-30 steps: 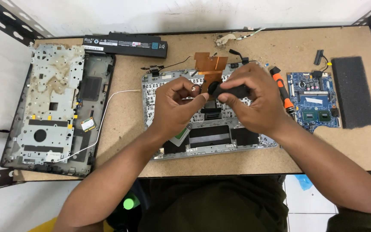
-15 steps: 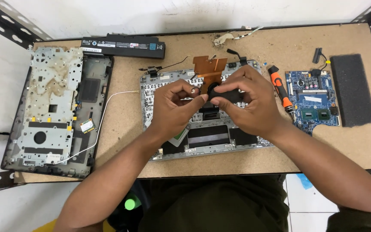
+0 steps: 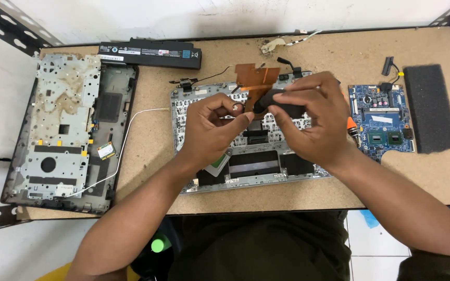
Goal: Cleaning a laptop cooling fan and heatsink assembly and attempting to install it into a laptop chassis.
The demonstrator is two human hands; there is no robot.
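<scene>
Both hands pinching black cooling fan (image 3: 277,104) with copper heat pipe (image 3: 256,78) at 12 o'clock above palmrest shell (image 3: 256,166): right hand (image 3: 313,122) gripping casing, left hand (image 3: 212,130) closing fingertips on edge. Likely light, rigid, thin copper bending easily; gripping casing looks safest.

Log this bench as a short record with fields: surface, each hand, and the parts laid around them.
surface: brown particle-board table
left hand: fingers pinch at the small black part's edge
right hand: grips the small black part, raised over the palmrest
attached: copper-coloured piece joined to the black part
below hands: upturned keyboard palmrest
left side: opened laptop base, white wire
back: long black battery
right side: blue circuit board, dark foam pad, orange-handled tool, mostly hidden
</scene>
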